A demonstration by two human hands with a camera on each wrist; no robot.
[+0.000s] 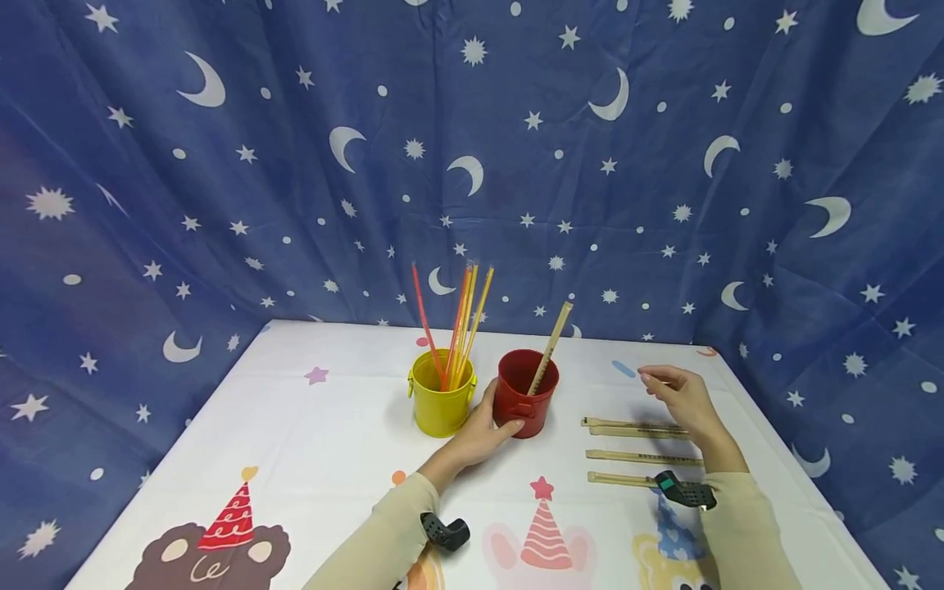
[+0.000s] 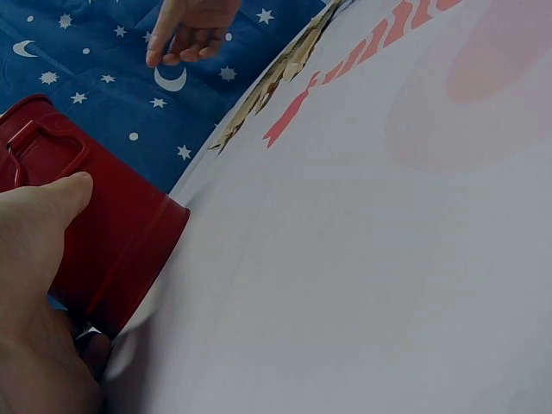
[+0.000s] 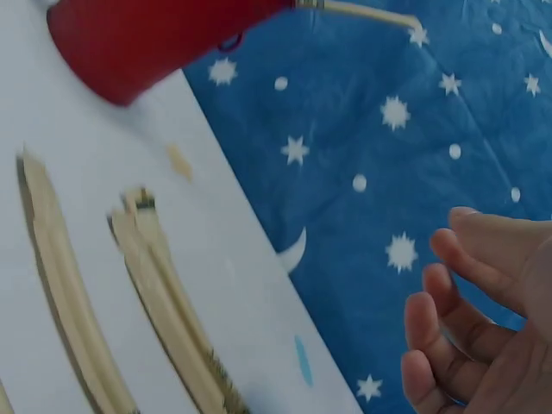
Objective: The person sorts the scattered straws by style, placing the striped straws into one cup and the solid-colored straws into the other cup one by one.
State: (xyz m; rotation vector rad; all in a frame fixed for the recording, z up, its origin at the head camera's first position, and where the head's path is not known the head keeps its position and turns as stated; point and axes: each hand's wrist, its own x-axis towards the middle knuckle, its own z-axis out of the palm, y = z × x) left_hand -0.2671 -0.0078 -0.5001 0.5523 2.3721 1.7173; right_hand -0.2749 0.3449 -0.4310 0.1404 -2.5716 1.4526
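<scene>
Currently Gripped: Red Bucket in Left Hand

The left hand (image 1: 478,436) grips the red bucket (image 1: 525,418) from its left side. The thumb lies across the near wall, just beside the wire handle (image 1: 524,408). The bucket stands upright on the white-covered counter (image 1: 354,459), mouth upward.

One wrapped tan stick (image 1: 555,340) stands inside the red bucket, tilted to the right, with its upper end above the rim.

The right hand (image 1: 682,401) is raised to the right of the bucket and well apart from it. Its fingers are relaxed and loosely bent, holding nothing, with thumb and forefinger tips close together.

Four loose tan sticks (image 1: 642,456) lie on the counter at the right, roughly parallel. The far two lie close together; the near two are spaced apart. The right forearm covers their right ends in the head view.

The yellow bucket (image 1: 437,410) stands upright to the left of the red one. Red and yellow sticks (image 1: 465,328) lean inside it. A blue curtain (image 1: 472,98) printed with moons and stars hangs behind the counter.
</scene>
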